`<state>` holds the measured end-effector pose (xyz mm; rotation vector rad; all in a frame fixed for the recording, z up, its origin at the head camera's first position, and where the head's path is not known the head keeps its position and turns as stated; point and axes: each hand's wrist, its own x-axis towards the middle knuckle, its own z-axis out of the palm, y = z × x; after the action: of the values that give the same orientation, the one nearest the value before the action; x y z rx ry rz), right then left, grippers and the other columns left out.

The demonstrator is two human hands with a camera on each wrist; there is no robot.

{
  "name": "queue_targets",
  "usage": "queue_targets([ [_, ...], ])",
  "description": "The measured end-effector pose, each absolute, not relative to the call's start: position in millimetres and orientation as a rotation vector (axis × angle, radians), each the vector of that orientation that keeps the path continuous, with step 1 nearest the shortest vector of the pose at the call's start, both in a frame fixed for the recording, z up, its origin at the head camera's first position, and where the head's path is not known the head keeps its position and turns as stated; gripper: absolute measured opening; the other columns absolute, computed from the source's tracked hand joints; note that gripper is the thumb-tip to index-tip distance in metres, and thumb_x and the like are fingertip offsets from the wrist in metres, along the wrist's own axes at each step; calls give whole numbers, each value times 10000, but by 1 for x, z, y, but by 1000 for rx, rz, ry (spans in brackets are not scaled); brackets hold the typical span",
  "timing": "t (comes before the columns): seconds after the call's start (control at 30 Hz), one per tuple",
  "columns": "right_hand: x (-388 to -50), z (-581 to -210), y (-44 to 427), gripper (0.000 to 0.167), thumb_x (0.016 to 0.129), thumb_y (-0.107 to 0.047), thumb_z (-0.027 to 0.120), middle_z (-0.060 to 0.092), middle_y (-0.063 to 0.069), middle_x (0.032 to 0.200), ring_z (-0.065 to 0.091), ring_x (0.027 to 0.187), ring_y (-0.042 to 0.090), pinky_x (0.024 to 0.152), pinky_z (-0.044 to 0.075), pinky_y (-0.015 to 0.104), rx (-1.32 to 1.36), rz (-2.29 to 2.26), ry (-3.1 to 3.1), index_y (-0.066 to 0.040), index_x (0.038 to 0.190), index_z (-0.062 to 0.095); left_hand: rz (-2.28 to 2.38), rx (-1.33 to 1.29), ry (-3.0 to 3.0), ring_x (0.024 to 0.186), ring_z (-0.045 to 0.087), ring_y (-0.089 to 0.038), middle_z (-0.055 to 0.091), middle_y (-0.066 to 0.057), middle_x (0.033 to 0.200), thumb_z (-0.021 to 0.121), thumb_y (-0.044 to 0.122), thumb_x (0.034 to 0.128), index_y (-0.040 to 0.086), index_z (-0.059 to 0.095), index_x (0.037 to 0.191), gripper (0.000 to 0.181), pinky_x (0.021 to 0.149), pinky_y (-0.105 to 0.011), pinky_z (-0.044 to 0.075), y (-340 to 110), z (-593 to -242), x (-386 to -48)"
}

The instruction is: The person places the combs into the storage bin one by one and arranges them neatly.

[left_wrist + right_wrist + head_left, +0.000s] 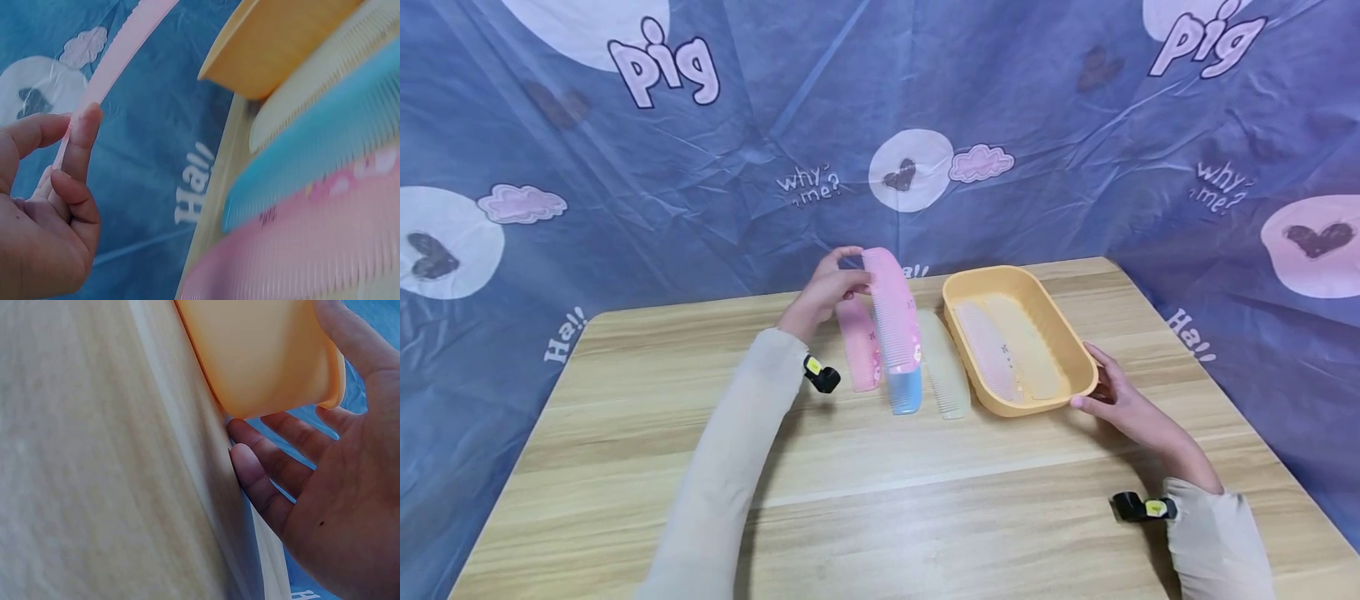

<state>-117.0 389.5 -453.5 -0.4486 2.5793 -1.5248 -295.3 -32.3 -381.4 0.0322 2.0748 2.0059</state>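
My left hand (830,290) pinches a pink comb (891,308) near its upper end, thumb against fingers. That comb is raised above the table, seen nearly edge-on in the left wrist view. Partly behind it on the table lie a second pink comb (859,346) and a blue comb (905,392), with a pale cream-green comb (943,367) to their right. My right hand (1123,404) holds the near right corner of a yellow plastic basket (1071,346), thumb on one side and fingers round the other. Inside are a pale pink comb (987,350) and a pale yellow comb (1022,346).
The wooden table (850,508) ends at a blue printed cloth (760,192) that hangs behind it and at the right. A black wrist camera (822,375) sits at the left cuff, another black camera (1138,507) at the right cuff.
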Motion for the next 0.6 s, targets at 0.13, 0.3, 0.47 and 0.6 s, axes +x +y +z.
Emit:
queue_targets([
  [0.13, -117, -453, 388, 873, 915, 16, 595, 215, 489, 1403, 409, 1082, -233, 852, 362, -3, -454, -1531, 2576, 8, 1515, -39, 2013, 48, 2037, 510, 630, -42, 638, 62, 556, 635, 1, 853, 108, 422, 1347, 548, 484, -188, 320, -19, -379, -295],
  [0.3, -117, -453, 388, 880, 919, 4, 595, 223, 483, 1409, 396, 1075, -241, 847, 355, -4, -429, -1516, 2582, -11, 1520, -47, 2017, 66, 2025, 514, 633, -48, 646, 41, 551, 644, 2, 850, 116, 431, 1351, 557, 490, -192, 337, -4, -376, -295],
  [0.47, -117, -452, 388, 885, 921, -3, 597, 227, 481, 1410, 392, 1069, -245, 844, 354, -1, -416, -1504, 2588, -22, 1523, -51, 2055, 83, 1990, 501, 634, -52, 645, 34, 537, 638, -20, 843, 108, 431, 1347, 560, 472, -185, 324, 13, -373, -294],
  [0.6, -118, -452, 388, 882, 921, -4, 597, 220, 480, 1415, 389, 1073, -248, 843, 352, -3, -419, -1501, 2590, -17, 1522, -49, 2080, 81, 1953, 494, 638, -56, 646, 28, 534, 636, -28, 843, 108, 430, 1333, 549, 466, -185, 309, 25, -372, -294],
])
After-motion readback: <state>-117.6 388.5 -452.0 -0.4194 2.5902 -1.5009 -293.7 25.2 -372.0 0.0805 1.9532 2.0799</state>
